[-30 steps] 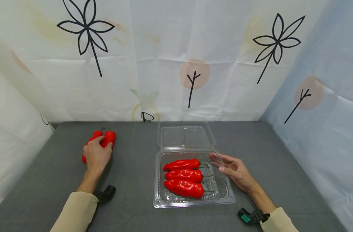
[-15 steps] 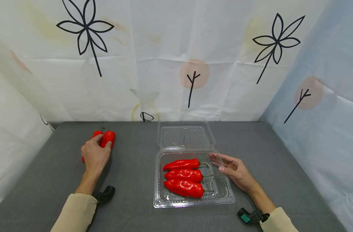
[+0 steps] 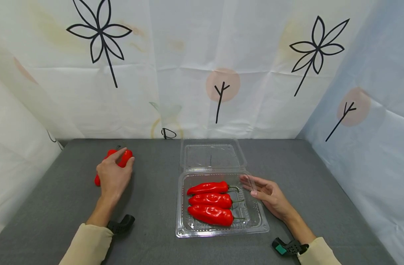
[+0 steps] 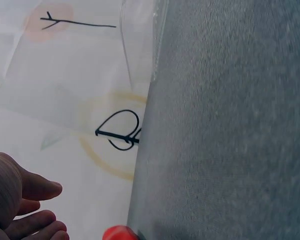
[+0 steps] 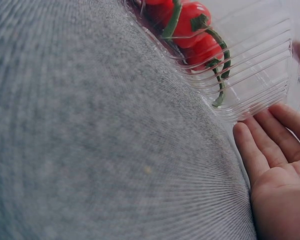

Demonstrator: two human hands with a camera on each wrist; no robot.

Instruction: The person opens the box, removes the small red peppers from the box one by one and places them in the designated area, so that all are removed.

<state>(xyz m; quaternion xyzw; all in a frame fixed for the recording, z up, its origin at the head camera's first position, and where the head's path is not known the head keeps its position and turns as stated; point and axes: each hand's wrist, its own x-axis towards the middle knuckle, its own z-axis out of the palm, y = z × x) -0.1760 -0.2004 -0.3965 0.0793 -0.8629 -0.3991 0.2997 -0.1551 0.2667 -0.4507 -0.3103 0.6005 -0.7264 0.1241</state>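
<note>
Two red peppers [image 3: 126, 158] are overhung by the left hand [image 3: 115, 176], fingers loosely parted. The clear container [image 3: 223, 233] is touched by the outstretched right hand [image 3: 271, 195].

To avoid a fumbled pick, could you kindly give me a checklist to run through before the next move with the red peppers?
1. Lid folded back from the container: ok.
2. Three packed peppers lying side by side within its walls: ok.
3. Right hand at the container's right side: ok.
4. Left hand over the loose peppers: ok.
5. Left hand gripping one: not ok; thumb and fingers look spread, with no grip visible.
6. Room inside for every loose pepper: cannot tell.
</note>
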